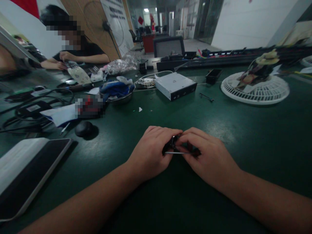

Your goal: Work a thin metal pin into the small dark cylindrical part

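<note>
Close together over the green table, my left hand (152, 149) and my right hand (207, 154) meet around a small dark object (173, 141) with a shiny edge. Fingers of the left hand wrap round it from the left, hiding most of its shape. The right hand's fingertips pinch at its right side. A thin, light, straight strip (176, 152) runs across the gap between both hands; whether it belongs to the dark object I cannot tell. Beyond the fingers lies an optical disc drive (174, 85), apart from both hands.
A white fan grille (255, 94) stands at right, a black tray (214, 76) beside the drive. At left are a metal bowl (122, 98) with blue cloth, a round black object (84, 129), cables (11, 125) and a tablet-like device (31, 172). Across the table sits another person (75, 55).
</note>
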{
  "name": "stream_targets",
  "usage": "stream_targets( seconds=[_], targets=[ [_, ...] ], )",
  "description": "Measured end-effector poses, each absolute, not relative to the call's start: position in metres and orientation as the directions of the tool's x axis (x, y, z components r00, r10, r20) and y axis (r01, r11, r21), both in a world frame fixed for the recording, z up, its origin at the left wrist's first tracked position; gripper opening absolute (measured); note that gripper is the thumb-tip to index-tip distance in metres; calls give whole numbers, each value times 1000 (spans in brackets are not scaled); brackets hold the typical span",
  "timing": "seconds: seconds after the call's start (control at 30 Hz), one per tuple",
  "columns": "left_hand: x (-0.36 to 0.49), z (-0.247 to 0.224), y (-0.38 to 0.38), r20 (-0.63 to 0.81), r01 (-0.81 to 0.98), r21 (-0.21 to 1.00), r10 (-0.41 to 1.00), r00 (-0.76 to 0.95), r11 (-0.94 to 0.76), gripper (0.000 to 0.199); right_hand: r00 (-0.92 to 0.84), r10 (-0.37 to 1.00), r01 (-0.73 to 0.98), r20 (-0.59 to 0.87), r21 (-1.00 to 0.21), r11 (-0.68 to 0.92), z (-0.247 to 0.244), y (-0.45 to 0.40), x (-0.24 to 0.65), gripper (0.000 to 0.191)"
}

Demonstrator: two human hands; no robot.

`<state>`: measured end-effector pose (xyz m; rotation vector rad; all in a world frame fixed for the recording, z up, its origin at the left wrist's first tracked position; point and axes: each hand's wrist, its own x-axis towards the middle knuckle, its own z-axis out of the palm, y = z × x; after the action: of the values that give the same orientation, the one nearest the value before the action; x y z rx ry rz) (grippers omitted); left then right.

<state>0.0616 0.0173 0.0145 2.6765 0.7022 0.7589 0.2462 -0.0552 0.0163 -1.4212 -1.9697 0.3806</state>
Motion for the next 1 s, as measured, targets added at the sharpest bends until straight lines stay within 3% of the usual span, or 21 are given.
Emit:
stream_targets(
  seconds=[1.0],
  targets=[
    [62,14,17,384,383,396,530,756,-834,45,-190,924,711,333,-602,363,17,-55,246,15]
  ],
)
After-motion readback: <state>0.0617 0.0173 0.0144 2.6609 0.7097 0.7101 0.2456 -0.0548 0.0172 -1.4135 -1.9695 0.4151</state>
